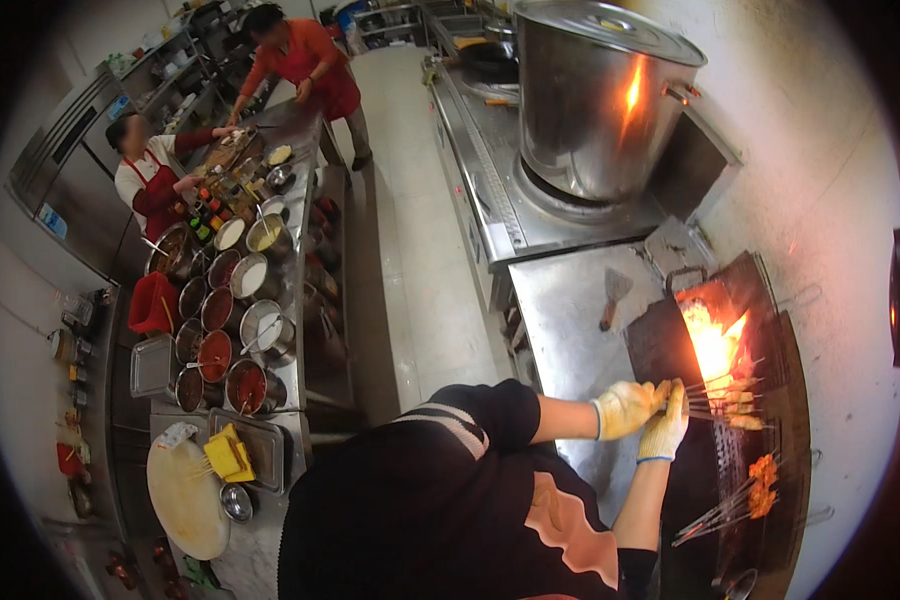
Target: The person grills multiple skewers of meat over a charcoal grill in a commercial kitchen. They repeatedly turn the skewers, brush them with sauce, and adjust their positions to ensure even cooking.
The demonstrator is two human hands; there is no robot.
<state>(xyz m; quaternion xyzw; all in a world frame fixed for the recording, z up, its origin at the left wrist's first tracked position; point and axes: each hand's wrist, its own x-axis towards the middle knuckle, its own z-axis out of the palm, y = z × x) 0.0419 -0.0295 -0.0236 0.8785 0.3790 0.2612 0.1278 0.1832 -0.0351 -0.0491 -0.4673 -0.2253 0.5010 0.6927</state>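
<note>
My left hand (626, 409), in a pale cotton glove with yellowish palm, is closed on the ends of several thin metal skewers (699, 409). My right hand (665, 429), in a matching glove, grips the same bunch right beside it. Pieces of meat (742, 409) on the skewers' far ends lie over the charcoal grill (729, 480), just below tall flames (712, 341). Nearer the bottom, separate skewers with reddish-orange meat (762, 486) rest across the grill, their bare ends pointing toward me. My fingers partly hide the skewer ends.
A large lidded steel stockpot (600, 105) stands on the stove (487, 202). On the steel counter (570, 322) lies a scraper (613, 296). Behind me, a worktable (304, 225) holds several sauce pots (247, 386); two people in red aprons work at its far end.
</note>
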